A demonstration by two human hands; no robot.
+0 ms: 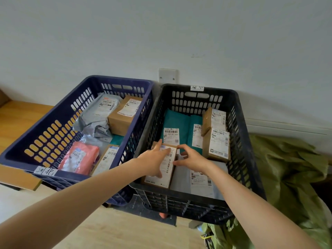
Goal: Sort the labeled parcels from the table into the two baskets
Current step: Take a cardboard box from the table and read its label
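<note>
Left grip (154, 159) lay spread on a brown labelled cardboard box (161, 178) in the black plastic basket (179, 193), near-left corner; right grip (192, 159) pinched its edge.

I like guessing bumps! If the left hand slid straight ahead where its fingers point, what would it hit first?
Probably the teal parcel lying just beyond the brown box that the left hand rests on, inside the black basket. Depth is hard to judge.

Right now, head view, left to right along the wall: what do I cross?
Wooden surface → blue basket → black basket, where left hand and right hand meet on a cardboard box → green sack.
</note>
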